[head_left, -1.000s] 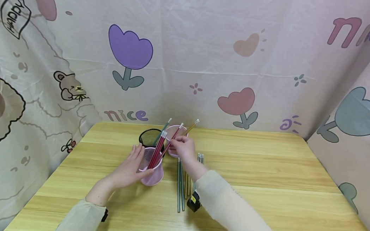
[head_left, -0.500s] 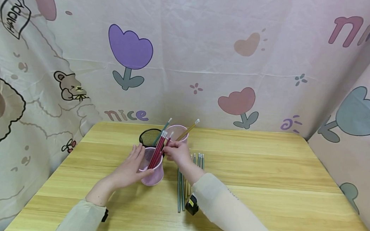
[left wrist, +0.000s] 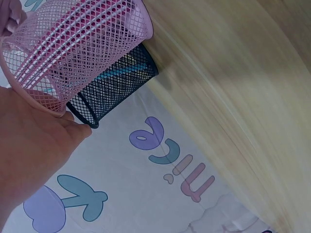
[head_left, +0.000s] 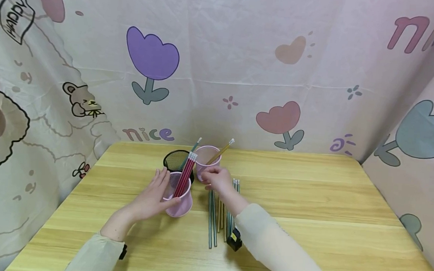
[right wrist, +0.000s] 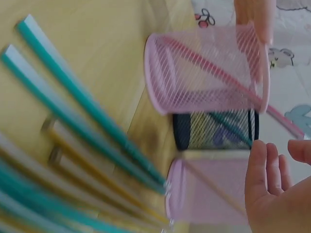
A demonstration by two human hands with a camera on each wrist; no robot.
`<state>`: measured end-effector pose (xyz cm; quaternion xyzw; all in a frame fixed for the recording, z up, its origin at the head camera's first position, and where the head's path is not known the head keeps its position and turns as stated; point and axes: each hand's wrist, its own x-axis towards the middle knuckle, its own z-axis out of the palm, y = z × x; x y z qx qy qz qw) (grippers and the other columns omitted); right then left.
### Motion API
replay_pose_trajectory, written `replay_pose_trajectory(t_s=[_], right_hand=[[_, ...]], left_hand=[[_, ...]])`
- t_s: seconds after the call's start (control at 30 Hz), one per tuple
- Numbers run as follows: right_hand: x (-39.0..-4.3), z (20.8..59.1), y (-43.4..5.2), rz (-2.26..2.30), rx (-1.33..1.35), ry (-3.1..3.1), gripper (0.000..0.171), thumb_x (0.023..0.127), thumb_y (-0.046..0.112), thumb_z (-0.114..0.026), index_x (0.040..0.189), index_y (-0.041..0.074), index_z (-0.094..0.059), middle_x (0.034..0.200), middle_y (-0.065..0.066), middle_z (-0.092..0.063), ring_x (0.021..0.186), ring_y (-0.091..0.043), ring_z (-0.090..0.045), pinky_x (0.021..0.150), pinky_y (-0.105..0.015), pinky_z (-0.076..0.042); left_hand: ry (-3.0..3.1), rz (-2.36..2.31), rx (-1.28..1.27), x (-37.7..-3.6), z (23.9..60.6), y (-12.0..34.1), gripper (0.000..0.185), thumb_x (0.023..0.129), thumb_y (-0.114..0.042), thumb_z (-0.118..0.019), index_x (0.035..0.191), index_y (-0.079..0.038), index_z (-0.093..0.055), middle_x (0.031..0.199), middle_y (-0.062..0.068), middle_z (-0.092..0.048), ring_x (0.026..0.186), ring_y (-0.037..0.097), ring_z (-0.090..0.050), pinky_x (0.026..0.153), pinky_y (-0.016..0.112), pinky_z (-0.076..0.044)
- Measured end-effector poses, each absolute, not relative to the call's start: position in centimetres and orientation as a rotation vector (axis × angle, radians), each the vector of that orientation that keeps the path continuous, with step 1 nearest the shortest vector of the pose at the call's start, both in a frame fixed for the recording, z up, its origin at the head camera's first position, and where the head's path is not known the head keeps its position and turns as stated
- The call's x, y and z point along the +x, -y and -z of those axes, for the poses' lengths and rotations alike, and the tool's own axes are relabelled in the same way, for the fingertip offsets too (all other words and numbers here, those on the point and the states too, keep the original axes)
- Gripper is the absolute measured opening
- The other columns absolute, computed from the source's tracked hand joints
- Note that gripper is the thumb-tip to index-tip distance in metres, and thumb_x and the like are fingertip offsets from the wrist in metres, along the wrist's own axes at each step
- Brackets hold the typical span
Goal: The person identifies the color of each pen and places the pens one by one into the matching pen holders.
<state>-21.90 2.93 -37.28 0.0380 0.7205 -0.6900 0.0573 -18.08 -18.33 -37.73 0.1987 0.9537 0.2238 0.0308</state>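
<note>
My left hand (head_left: 149, 200) holds the near pink mesh pencil cup (head_left: 180, 208) around its rim, thumb at the front and fingers at the far left side. Several red pencils (head_left: 185, 173) lean inside that cup, eraser ends up. My right hand (head_left: 219, 181) is just to the right, in front of the rear pink mesh cup (head_left: 207, 148). In the right wrist view, the right thumb (right wrist: 300, 150) stands apart from the fingers (right wrist: 265, 167), and nothing lies between them.
Behind the near cup stands a black mesh cup (head_left: 170, 161) with a teal pencil (head_left: 195, 145). A gold pencil (head_left: 223, 149) or more leans in the rear pink cup. Several teal (head_left: 212, 222) and gold pencils (head_left: 219, 218) lie on the wooden table (head_left: 310, 199), partly under the right forearm.
The right hand lowered a red pencil into the near pink cup with the others, let it go and drew back to the right. The left hand stayed on the cup.
</note>
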Motion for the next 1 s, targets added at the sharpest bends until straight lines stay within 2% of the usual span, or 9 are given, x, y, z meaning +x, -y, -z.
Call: replay_pose_trajectory(t_s=[0.13, 0.3, 0.5, 0.6, 0.77, 1.0], right_hand=[[-22.1, 37.9, -4.7, 2.063, 0.163, -2.197, 0.014, 0.083, 0.003, -0.059, 0.093, -0.006, -0.062, 0.082, -0.014, -0.068, 0.064, -0.012, -0.062, 0.068, -0.037, -0.059], [-22.5, 38.7, -7.1, 1.941, 0.244, -2.294, 0.012, 0.083, 0.005, -0.06, 0.088, -0.005, -0.063, 0.082, -0.02, -0.068, 0.057, -0.012, -0.06, 0.063, -0.035, -0.059], [-22.7, 39.1, -10.1, 1.683, 0.283, -2.461, 0.012, 0.082, 0.01, -0.064, 0.084, -0.002, -0.063, 0.07, -0.008, -0.063, 0.053, -0.01, -0.054, 0.059, -0.031, -0.057], [-22.6, 39.3, -11.2, 1.537, 0.261, -2.566, 0.011, 0.082, 0.01, -0.064, 0.077, 0.001, -0.061, 0.065, -0.006, -0.06, 0.051, -0.011, -0.053, 0.059, -0.03, -0.056], [-22.5, 39.7, -12.3, 1.18, 0.197, -2.739, 0.029, 0.083, 0.013, -0.062, 0.058, 0.012, -0.049, 0.052, 0.001, -0.051, 0.045, -0.011, -0.047, 0.053, -0.023, -0.047], [-22.3, 40.1, -12.2, 0.792, 0.193, -2.851, 0.028, 0.081, 0.02, -0.067, 0.062, 0.012, -0.048, 0.061, 0.001, -0.046, 0.056, -0.014, -0.043, 0.049, -0.024, -0.037]], left_hand=[[-2.943, -0.683, 0.62, -18.1, 37.8, 18.3, 0.095, 0.089, -0.052, -0.054, 0.144, 0.013, -0.012, 0.153, 0.029, -0.001, 0.14, 0.049, 0.0, 0.113, 0.06, -0.013], [-2.945, -0.689, 0.629, -18.1, 37.8, 18.4, 0.095, 0.089, -0.052, -0.054, 0.143, 0.014, -0.013, 0.153, 0.031, -0.001, 0.14, 0.05, 0.0, 0.113, 0.061, -0.013], [-2.939, -0.685, 0.614, -18.3, 37.9, 18.5, 0.096, 0.088, -0.054, -0.053, 0.144, 0.013, -0.013, 0.154, 0.029, 0.0, 0.14, 0.049, 0.001, 0.113, 0.06, -0.013], [-2.94, -0.674, 0.615, -18.3, 37.9, 18.5, 0.096, 0.088, -0.054, -0.053, 0.144, 0.013, -0.012, 0.154, 0.029, 0.0, 0.14, 0.049, 0.001, 0.113, 0.06, -0.013], [-2.939, -0.679, 0.616, -18.4, 38.0, 18.5, 0.094, 0.089, -0.05, -0.055, 0.144, 0.013, -0.012, 0.154, 0.029, 0.0, 0.14, 0.049, 0.001, 0.113, 0.06, -0.013], [-2.932, -0.683, 0.612, -18.4, 38.0, 18.5, 0.095, 0.089, -0.053, -0.053, 0.144, 0.012, -0.012, 0.154, 0.028, 0.0, 0.14, 0.048, 0.001, 0.113, 0.06, -0.012]])
